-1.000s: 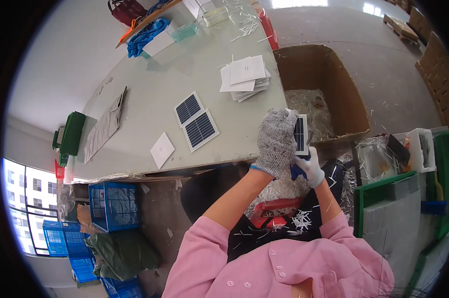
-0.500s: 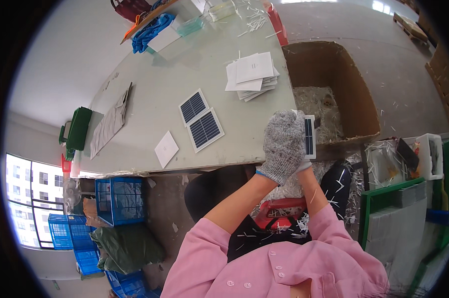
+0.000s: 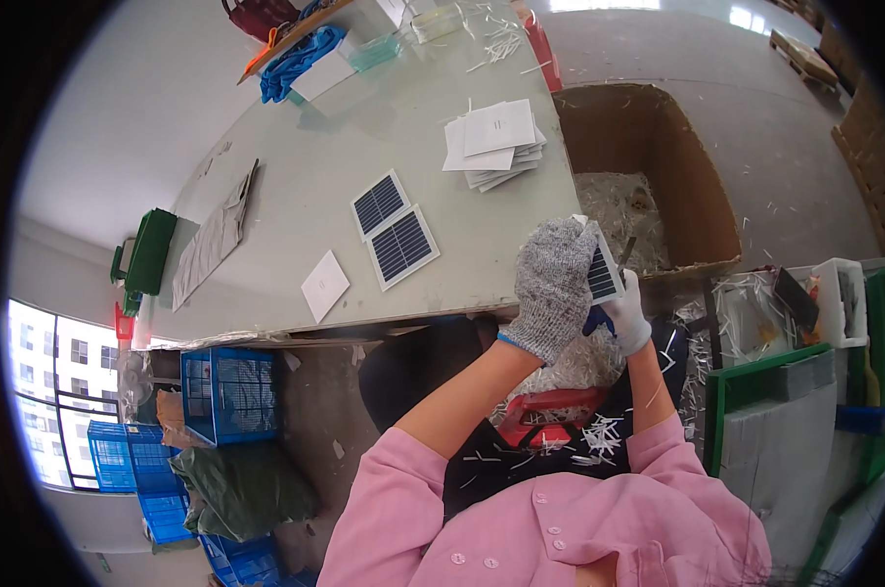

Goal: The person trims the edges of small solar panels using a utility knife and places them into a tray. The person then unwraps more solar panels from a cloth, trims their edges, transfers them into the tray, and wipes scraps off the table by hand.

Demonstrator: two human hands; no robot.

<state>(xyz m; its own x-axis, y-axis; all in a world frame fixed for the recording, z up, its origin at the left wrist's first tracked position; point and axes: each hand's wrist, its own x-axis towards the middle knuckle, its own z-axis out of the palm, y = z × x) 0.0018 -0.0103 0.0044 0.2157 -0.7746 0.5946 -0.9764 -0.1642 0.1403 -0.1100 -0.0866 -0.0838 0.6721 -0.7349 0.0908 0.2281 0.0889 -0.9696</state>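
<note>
"Grey knit covers the left hand [image 3: 548, 289] in my feed, at three o'clock. What are its fingers doing?"

"I see them together, curled over and clamped on a small solar panel [image 3: 605, 272], dark-celled with a white border. It is tilted, beside the edge of the pale table [image 3: 442, 284], also at three o'clock."

"And the right hand [image 3: 633, 320]?"

"White glove, at the panel's five o'clock corner. I see the fingers bent round a dark blue handle [image 3: 597, 319]. A narrow dark bar [image 3: 627, 250] pokes up near the panel, between its one and two o'clock. From here I cannot tell whether handle and bar are one tool."

"Any writing I can read?"

"Between twelve and one sits a messy stack of white cards [image 3: 499, 129]. The top card bears a small block of print, too fine for me to make out. A lone white card [image 3: 325, 286] lies at nine o'clock."

"What else do I have around them?"

"Two more solar panels [image 3: 404, 248], touching, at eleven o'clock. An open cardboard box [image 3: 702, 186] stands at two, clear scraps inside. Blue plastic crates [image 3: 229, 396] are at eight. Between four and five, I see white slivers [image 3: 602, 438] strewn over dark trousers [image 3: 472, 484]."
</note>
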